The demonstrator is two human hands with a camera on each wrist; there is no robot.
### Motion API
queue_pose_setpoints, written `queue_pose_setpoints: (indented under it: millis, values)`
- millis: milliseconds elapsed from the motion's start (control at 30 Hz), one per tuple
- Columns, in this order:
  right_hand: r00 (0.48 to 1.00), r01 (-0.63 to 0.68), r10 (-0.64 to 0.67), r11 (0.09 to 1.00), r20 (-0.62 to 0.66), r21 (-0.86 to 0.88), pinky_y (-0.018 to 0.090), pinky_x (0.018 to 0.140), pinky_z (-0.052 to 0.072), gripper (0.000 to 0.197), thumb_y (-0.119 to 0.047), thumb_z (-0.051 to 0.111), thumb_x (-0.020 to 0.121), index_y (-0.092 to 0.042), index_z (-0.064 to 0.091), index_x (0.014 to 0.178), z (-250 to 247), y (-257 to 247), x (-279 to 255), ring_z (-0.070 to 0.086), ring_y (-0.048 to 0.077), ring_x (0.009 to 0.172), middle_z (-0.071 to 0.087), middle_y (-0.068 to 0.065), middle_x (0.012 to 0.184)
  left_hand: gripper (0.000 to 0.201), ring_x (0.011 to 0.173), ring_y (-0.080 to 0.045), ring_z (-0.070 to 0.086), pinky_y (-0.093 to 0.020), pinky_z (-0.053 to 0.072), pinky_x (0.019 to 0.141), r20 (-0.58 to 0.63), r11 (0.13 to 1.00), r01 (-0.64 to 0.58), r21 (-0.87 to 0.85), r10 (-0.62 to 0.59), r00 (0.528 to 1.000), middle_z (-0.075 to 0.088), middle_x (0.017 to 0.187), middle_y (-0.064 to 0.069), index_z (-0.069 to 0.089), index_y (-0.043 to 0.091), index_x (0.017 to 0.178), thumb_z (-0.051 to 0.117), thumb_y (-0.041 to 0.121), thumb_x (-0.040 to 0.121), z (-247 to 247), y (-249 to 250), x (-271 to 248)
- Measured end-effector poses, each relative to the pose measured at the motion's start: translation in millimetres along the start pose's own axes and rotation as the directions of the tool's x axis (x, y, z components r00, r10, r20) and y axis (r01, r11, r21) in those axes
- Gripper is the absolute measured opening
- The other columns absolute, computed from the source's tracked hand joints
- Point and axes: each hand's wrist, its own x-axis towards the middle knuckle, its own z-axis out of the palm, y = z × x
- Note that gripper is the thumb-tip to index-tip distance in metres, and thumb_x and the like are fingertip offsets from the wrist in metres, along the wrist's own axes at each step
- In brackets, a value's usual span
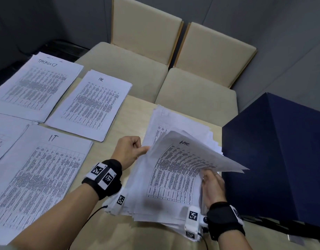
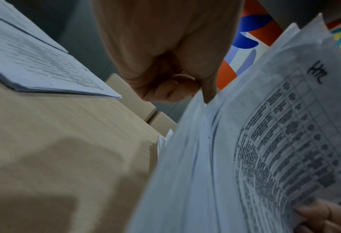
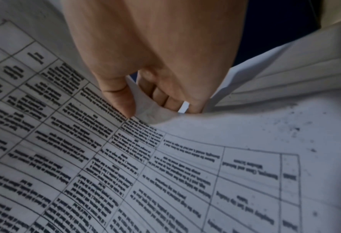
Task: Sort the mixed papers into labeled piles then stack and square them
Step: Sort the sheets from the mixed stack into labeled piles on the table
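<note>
The mixed stack [image 1: 155, 201] lies fanned on the table in front of me. Its top sheet [image 1: 182, 168], hand-marked "HR", is lifted and curled above the stack. My left hand [image 1: 142, 147] pinches the sheet's left edge between thumb and curled fingers, as the left wrist view shows of the hand [image 2: 193, 93] and the sheet [image 2: 285, 141]. My right hand [image 1: 206, 175] pinches the right edge, thumb on the printed side; the right wrist view shows the hand [image 3: 143, 107] and the sheet [image 3: 165, 173]. Sorted piles lie at left: TASKLIST [image 1: 34, 83], HR [image 1: 94, 103], IT [image 1: 38, 168].
A dark blue box [image 1: 274, 159] stands close on the right of the mixed stack. Two beige chairs [image 1: 173, 60] sit beyond the table's far edge [image 1: 137, 100]. Another paper pile [image 1: 3, 134] is cut off at the far left.
</note>
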Motion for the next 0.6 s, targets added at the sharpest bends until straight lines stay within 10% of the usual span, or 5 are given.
queue_pose_setpoints:
  millis: [133,267,433,600]
  values:
    - [1.000,-0.001,0.000,1.000,0.012,0.025,0.015,0.052,0.050,0.029,0.017,0.044,0.086,-0.004,0.058,0.072,3,-2,-4,0.063,0.010,0.055,0.065,0.000,0.058,0.057,0.044,-0.013,0.029,-0.028,0.023,0.046,-0.022,0.929,-0.048,0.366,0.060,0.998,0.031,0.045,0.006,0.031,0.018,0.051,0.062,0.041,0.093,3,1,4]
    - [1.000,0.008,-0.008,0.999,-0.004,0.034,0.014,0.052,0.049,0.029,0.016,0.043,0.088,-0.004,0.056,0.071,3,1,-5,0.061,0.008,0.053,0.064,-0.002,0.055,0.045,0.059,-0.024,0.049,-0.030,0.031,0.056,0.099,0.653,-0.092,0.752,0.027,0.995,0.044,0.058,0.002,0.042,0.015,0.064,0.030,0.032,0.104,2,-6,10]
    - [1.000,0.020,-0.020,0.999,-0.003,0.041,0.015,0.055,0.051,0.026,0.015,0.043,0.088,-0.002,0.058,0.075,2,3,-6,0.064,0.006,0.057,0.066,-0.001,0.060,0.024,0.069,-0.022,0.050,-0.029,0.037,0.060,0.144,0.189,-0.128,0.974,-0.069,0.987,0.058,0.082,-0.003,0.061,0.013,0.095,0.037,0.016,0.099,-3,8,11]
    - [1.000,0.004,-0.004,1.000,-0.011,0.020,0.014,0.056,0.050,0.028,0.014,0.047,0.088,-0.006,0.059,0.073,2,5,-4,0.062,0.008,0.058,0.065,-0.002,0.061,0.034,0.093,-0.024,0.064,-0.029,0.040,0.067,0.043,0.221,-0.028,0.975,-0.066,0.997,0.066,0.102,-0.006,0.064,0.014,0.107,0.045,0.041,0.101,-2,14,15]
